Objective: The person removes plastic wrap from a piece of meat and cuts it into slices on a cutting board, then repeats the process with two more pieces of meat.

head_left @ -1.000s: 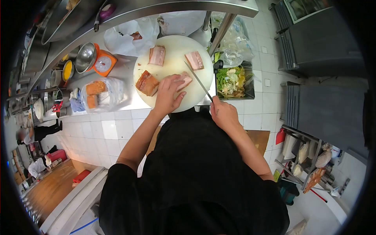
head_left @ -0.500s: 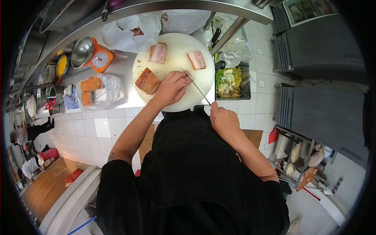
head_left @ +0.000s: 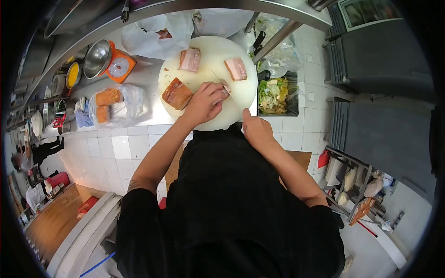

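On the round white cutting board (head_left: pixel 208 46), my left hand (head_left: pixel 207 101) presses its curled fingers on a small piece of pork belly (head_left: pixel 227 87). My right hand (head_left: pixel 257 131) is closed around the handle of a knife, the handle mostly hidden by the fingers. The thin knife blade (head_left: pixel 235 100) runs across the board beside my left fingertips, its tip pointing away from me. A larger browned block of pork belly (head_left: pixel 176 94) lies left of my left hand. Two more pale-sided pieces, one pork slab (head_left: pixel 190 60) and another slab (head_left: pixel 236 68), rest farther back.
Left of the board, a plastic bag (head_left: pixel 132 106) holds browned pieces, near an orange scale (head_left: pixel 120 67) with a metal bowl (head_left: pixel 98 59). White bags (head_left: pixel 157 34) lie behind. At right is a bin of vegetable scraps (head_left: pixel 274 95). A metal shelf edge (head_left: pixel 208 4) crosses above.
My right hand has moved a little left and forward, sliding the knife farther past my left fingertips. My left hand stays on the small piece.
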The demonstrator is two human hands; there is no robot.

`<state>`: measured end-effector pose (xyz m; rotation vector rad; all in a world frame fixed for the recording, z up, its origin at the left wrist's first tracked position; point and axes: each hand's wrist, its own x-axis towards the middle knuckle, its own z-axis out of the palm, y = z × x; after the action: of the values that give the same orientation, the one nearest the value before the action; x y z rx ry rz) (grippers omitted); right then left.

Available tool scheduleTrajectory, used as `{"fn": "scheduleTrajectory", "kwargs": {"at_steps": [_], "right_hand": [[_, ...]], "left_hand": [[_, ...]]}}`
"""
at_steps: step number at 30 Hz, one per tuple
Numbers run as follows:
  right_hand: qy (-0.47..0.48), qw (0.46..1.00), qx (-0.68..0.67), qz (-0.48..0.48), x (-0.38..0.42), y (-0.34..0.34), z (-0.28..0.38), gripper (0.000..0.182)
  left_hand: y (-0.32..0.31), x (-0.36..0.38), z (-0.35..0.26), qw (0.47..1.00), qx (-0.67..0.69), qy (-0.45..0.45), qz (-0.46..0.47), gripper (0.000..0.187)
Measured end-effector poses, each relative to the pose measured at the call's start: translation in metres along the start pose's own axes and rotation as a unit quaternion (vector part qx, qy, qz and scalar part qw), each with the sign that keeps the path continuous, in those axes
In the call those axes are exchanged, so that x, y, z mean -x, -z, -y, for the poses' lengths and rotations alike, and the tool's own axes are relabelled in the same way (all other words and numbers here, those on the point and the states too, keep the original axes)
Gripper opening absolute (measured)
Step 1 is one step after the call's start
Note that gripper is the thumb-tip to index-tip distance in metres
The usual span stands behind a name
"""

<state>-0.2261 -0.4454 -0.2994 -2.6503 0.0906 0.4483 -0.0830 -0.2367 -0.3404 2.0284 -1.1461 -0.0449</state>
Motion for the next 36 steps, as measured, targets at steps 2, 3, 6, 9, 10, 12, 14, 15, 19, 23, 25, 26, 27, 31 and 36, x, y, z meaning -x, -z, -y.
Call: {"fn": "scheduleTrajectory", "kwargs": {"at_steps": [2, 3, 6, 9, 10, 12, 14, 15, 19, 23, 25, 26, 27, 31, 36], "right_hand": [[0.016, 1.0, 0.002, -0.019, 0.001, 0.003, -0.008, 0.01], [0.029, 0.999, 0.002, -0.036, 0.002, 0.008, -0.01, 0.01], [0.019, 0.995, -0.062, -0.08, 0.023, 0.029, -0.011, 0.015], [-0.059, 0.98, -0.147, -0.122, 0.032, 0.037, -0.019, 0.018], [-0.078, 0.975, -0.162, -0.129, 0.029, 0.033, -0.026, 0.018], [-0.087, 0.97, -0.189, -0.129, 0.019, 0.02, -0.038, 0.018], [-0.085, 0.969, -0.188, -0.136, 0.011, 0.011, -0.042, 0.018], [-0.084, 0.969, -0.187, -0.139, 0.01, 0.013, -0.039, 0.018], [-0.108, 0.981, -0.1, -0.13, 0.002, 0.017, -0.032, 0.016], [-0.094, 0.991, -0.037, -0.092, -0.002, 0.029, -0.032, 0.015], [-0.085, 0.993, -0.021, -0.085, -0.001, 0.045, -0.025, 0.015], [-0.068, 0.994, -0.012, -0.084, 0.0, 0.051, -0.022, 0.015], [-0.05, 0.995, -0.004, -0.084, 0.0, 0.054, -0.019, 0.015], [-0.019, 0.996, 0.02, -0.086, -0.003, 0.054, -0.014, 0.013], [-0.035, 0.998, 0.022, -0.036, 0.002, 0.058, -0.009, 0.016]], "left_hand": [[0.005, 0.005, -0.007, 0.999, -0.03, 0.024, 0.009, 0.028], [0.008, 0.007, -0.012, 0.999, -0.033, 0.02, 0.009, 0.028], [0.019, 0.003, -0.016, 0.995, -0.051, 0.067, 0.045, 0.029], [0.025, -0.04, -0.003, 0.981, -0.053, 0.144, 0.122, 0.035], [0.025, -0.069, -0.005, 0.994, -0.079, 0.024, 0.065, 0.041], [0.015, -0.104, 0.021, 0.99, -0.103, -0.1, 0.008, 0.048], [-0.011, -0.118, 0.063, 0.98, -0.077, -0.112, 0.144, 0.056], [-0.005, -0.117, 0.057, 0.98, -0.079, -0.114, 0.143, 0.056], [0.006, -0.102, 0.015, 0.971, -0.175, 0.091, 0.133, 0.061], [-0.008, -0.088, 0.014, 0.973, -0.171, 0.146, 0.049, 0.056], [0.002, -0.089, 0.014, 0.988, -0.134, 0.075, 0.023, 0.052], [0.007, -0.089, 0.015, 0.995, -0.097, 0.003, -0.002, 0.049], [0.008, -0.088, 0.016, 0.995, -0.097, 0.004, -0.003, 0.049], [0.008, -0.083, 0.02, 0.997, -0.032, -0.031, 0.066, 0.035], [0.005, -0.08, 0.018, 0.999, -0.027, -0.014, 0.045, 0.033]]}}
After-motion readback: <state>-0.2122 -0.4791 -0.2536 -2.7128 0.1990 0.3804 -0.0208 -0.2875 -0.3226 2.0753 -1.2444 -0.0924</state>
